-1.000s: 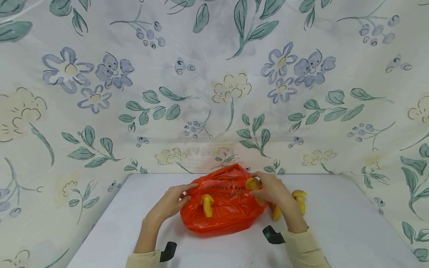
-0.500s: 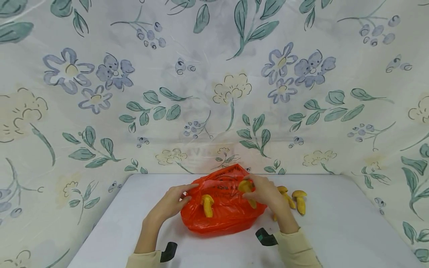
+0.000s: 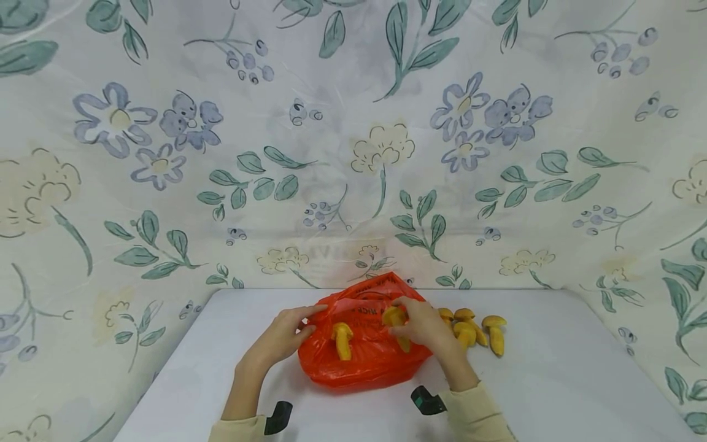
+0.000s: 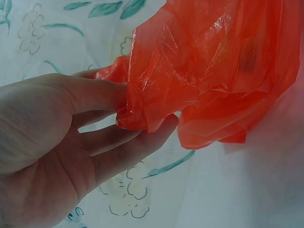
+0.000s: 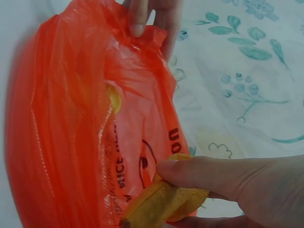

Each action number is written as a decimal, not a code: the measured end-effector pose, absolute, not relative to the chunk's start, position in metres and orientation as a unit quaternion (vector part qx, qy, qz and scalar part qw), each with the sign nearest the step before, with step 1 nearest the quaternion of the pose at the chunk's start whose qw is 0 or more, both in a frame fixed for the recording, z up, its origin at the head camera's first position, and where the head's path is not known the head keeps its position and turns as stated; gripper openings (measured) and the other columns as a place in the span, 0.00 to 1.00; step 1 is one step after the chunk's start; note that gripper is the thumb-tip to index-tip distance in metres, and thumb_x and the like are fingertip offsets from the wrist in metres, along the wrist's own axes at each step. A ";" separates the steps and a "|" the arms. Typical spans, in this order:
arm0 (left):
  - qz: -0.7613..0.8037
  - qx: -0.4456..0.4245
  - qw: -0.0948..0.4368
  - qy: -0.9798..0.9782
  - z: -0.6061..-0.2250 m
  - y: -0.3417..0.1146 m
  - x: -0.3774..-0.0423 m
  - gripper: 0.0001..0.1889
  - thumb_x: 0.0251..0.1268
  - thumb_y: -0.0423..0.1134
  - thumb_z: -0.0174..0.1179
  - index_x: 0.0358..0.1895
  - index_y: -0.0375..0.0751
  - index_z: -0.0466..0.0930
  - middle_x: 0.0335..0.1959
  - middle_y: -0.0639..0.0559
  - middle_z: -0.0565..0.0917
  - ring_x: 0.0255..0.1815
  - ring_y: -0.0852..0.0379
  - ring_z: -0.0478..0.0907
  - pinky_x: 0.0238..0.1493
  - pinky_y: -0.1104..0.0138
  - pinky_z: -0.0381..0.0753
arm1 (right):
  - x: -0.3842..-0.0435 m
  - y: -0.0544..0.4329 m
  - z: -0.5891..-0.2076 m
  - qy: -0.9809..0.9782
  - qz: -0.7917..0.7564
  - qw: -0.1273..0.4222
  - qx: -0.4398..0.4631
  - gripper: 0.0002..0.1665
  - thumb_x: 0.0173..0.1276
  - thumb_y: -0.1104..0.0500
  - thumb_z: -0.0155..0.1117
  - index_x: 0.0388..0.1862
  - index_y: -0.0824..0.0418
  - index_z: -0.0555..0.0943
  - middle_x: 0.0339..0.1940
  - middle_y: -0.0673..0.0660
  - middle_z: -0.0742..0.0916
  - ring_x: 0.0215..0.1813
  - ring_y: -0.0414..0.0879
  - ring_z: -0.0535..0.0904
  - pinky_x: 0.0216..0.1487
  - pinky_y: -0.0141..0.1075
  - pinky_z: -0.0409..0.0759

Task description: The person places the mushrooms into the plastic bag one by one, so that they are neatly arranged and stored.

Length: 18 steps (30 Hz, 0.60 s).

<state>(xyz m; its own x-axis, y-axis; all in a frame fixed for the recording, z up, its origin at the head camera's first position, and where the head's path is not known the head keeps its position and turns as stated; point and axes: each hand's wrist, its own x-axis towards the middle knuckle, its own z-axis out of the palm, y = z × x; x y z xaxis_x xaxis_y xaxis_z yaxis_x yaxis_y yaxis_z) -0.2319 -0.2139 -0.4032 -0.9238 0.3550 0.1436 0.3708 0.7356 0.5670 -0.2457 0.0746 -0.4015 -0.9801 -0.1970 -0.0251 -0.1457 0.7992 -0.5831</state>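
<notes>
A red plastic bag [image 3: 359,368] with dark print lies on the table, its mouth spread. My left hand [image 3: 282,334] pinches the bag's left edge between thumb and fingers; the left wrist view shows the thin film [image 4: 161,71] between them. One yellow mushroom [image 3: 343,342] lies at the bag's mouth, left of centre. In my right hand [image 3: 428,325] is another yellow mushroom [image 3: 394,317], gripped by thumb and fingers over the bag's right part. The right wrist view shows this held mushroom [image 5: 161,204] beside the printed inner side of the bag.
Several more yellow mushrooms [image 3: 495,334] lie on the white table [image 3: 552,380] right of the bag, some partly behind my right hand. A floral cloth [image 3: 342,153] hangs behind the table and at both sides.
My right hand has moved left with its mushroom, farther over the bag, uncovering more of the mushrooms on the right. The left hand has stayed on the bag's edge.
</notes>
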 end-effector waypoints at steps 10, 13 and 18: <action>-0.309 -0.193 0.010 -0.931 -0.405 -0.211 -0.233 0.24 0.64 0.26 0.60 0.64 0.45 0.77 0.54 0.47 0.84 0.45 0.55 0.81 0.45 0.67 0.86 | -0.246 0.065 -0.410 0.938 -0.328 0.034 -0.105 0.34 0.56 0.53 0.76 0.61 0.58 0.76 0.53 0.57 0.85 0.47 0.49 0.78 0.51 0.48 0.84; -0.306 -0.189 0.010 -0.933 -0.405 -0.211 -0.233 0.24 0.64 0.25 0.60 0.63 0.44 0.77 0.54 0.48 0.85 0.44 0.56 0.80 0.45 0.68 0.86 | -0.247 0.061 -0.414 0.937 -0.331 0.038 -0.103 0.34 0.56 0.53 0.76 0.61 0.59 0.76 0.52 0.57 0.85 0.47 0.49 0.79 0.51 0.48 0.84; -0.308 -0.185 0.008 -0.933 -0.404 -0.211 -0.232 0.24 0.64 0.25 0.59 0.63 0.45 0.78 0.53 0.48 0.85 0.43 0.56 0.80 0.43 0.68 0.86 | -0.248 0.056 -0.416 0.938 -0.329 0.043 -0.097 0.33 0.56 0.53 0.76 0.60 0.58 0.76 0.52 0.57 0.85 0.47 0.50 0.78 0.52 0.48 0.84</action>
<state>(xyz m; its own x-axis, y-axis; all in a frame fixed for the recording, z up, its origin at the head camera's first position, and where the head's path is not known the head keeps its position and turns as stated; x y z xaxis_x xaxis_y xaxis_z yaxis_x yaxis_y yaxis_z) -0.2317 -0.2105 -0.4042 -0.9315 0.3405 0.1283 0.3500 0.7421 0.5716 -0.2480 0.0557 -0.4158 -0.9775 -0.2102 -0.0165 -0.1537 0.7644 -0.6262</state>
